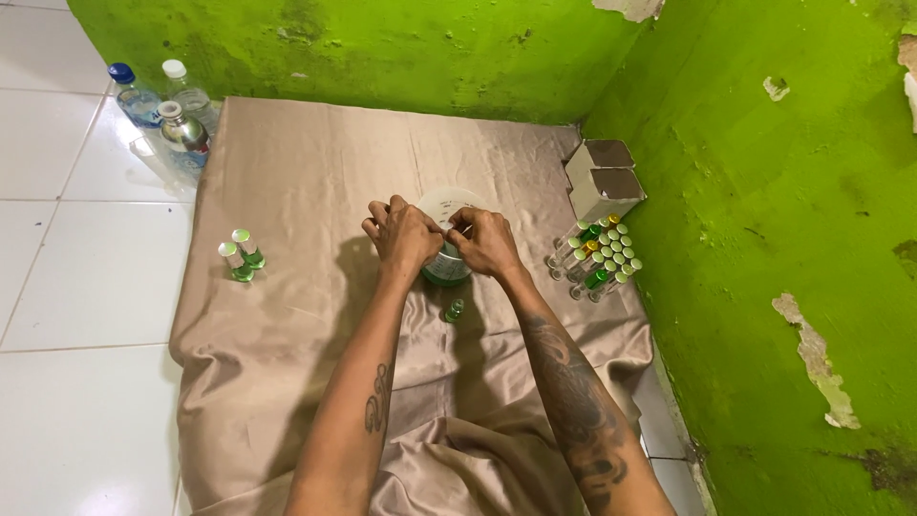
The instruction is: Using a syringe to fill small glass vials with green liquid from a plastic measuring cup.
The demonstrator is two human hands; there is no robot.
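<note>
Two hands meet over one jar point(447, 266), a clear tub with green liquid low in it, standing mid-cloth point(306, 172) on the floor. Left hand point(401, 234) and right hand point(485, 241) are both curled, fingertips pinching at the jar's rim from either side; what exactly they pinch is hidden by the knuckles. A white lid point(447, 203) shows just behind them, tilted up; whether it is attached to the jar cannot be told.

One small vial point(455, 310), green-filled, stands just in front of the jar, between the forearms, within easy reach.

Two capped vials point(241, 256), green inside, stand apart at the cloth's left edge, set aside from the rest.

Many vials point(597, 260), white-capped, mostly clear, lie bunched at the right, near the wall, as stock close to the right hand.

Two boxes point(602, 177), white with brown tops, sit behind that bunch against the green wall point(764, 239).

Three bottles point(162, 115) of water stand on the white tile floor point(86, 287), off the cloth's far left corner.
</note>
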